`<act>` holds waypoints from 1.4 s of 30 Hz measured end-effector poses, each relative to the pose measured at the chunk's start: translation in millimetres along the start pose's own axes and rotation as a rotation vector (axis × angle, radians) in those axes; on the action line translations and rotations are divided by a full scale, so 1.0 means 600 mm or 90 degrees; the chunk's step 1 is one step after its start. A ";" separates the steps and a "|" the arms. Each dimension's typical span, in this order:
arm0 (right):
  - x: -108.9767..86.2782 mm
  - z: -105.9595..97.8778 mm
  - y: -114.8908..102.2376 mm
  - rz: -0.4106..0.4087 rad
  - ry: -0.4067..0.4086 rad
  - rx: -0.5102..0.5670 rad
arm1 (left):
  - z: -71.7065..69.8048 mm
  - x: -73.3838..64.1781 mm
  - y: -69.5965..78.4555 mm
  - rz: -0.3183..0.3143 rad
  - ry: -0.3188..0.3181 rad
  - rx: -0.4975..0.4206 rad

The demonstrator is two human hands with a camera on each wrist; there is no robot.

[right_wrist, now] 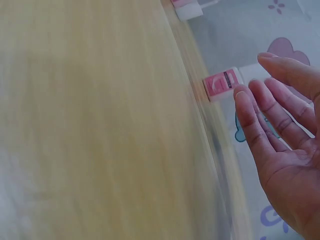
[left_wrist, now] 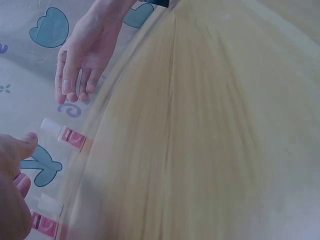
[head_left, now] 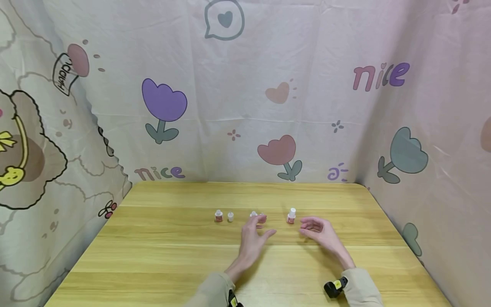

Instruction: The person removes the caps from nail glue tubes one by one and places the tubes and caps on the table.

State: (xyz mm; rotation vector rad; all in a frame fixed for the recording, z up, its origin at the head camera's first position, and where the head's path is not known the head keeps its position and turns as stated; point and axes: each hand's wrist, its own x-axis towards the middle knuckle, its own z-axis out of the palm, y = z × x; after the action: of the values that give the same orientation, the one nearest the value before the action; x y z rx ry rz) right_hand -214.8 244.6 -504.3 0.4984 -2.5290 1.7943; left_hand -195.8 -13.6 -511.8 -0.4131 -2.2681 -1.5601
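Observation:
A small bottle with a red-and-white label and a tall white cap [head_left: 291, 216] stands upright on the table. My right hand [head_left: 322, 232] hovers just right of it, fingers loosely bent and apart from it, holding nothing. In the right wrist view the same bottle [right_wrist: 222, 84] shows beyond the fingertips [right_wrist: 241, 97]. My left hand [head_left: 251, 241] is spread, thumb away from the fingers, with nothing in its grasp. Behind its fingers a second bottle [head_left: 253, 214] is partly hidden; its pink label [left_wrist: 44, 225] appears beside the hand in the left wrist view.
Farther left stand another small red-labelled bottle [head_left: 218, 216], with a shorter white top, and a small white cap-like piece [head_left: 230, 217] close to it. The wooden table [head_left: 161, 256] meets a printed cloth [head_left: 230, 85] at the back and both sides.

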 end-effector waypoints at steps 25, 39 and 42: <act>-0.006 -0.021 0.009 0.012 0.022 0.014 | 0.076 0.027 0.000 -0.074 -0.078 -0.034; -0.009 -0.027 0.010 0.035 0.036 0.007 | 0.107 0.038 -0.003 -0.088 -0.094 -0.058; -0.010 -0.028 0.011 0.037 0.040 0.007 | 0.112 0.043 -0.005 -0.100 -0.086 -0.057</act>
State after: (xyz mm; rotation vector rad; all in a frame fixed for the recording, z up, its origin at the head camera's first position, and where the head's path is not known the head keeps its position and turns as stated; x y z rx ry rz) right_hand -213.9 263.5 -505.8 0.3655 -2.5182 1.8133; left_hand -228.3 49.4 -524.9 -0.3820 -2.3895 -1.7653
